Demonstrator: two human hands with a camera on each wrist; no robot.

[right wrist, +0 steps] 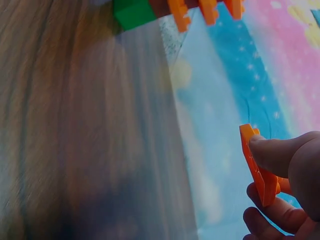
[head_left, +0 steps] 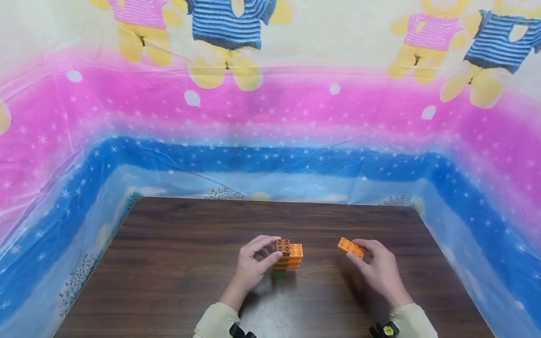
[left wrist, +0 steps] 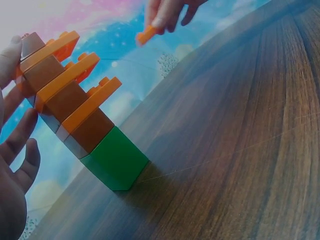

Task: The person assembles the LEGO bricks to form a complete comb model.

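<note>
A tower of toy building bricks point(head_left: 288, 261) stands upright on the table, with a green block point(left wrist: 116, 159) at its foot. Above that, brown bricks point(left wrist: 93, 131) alternate with 3 thin orange bricks point(left wrist: 91, 105) that jut out toward the right. At the top, my left hand point(head_left: 250, 265) pinches the uppermost brown brick point(head_left: 282, 246) between thumb and fingers. Off to the right of the tower, my right hand point(head_left: 382, 267) pinches a loose thin orange brick point(head_left: 350, 247) by its near end, raised over the table, its studs facing up in the head view.
The dark wood-grain table point(head_left: 169, 244) reaches back to a printed cloth point(head_left: 270, 162) hanging behind it and along both sides. A black band point(head_left: 383, 329) shows at the right wrist, and another dark band point(head_left: 241, 331) at the left one.
</note>
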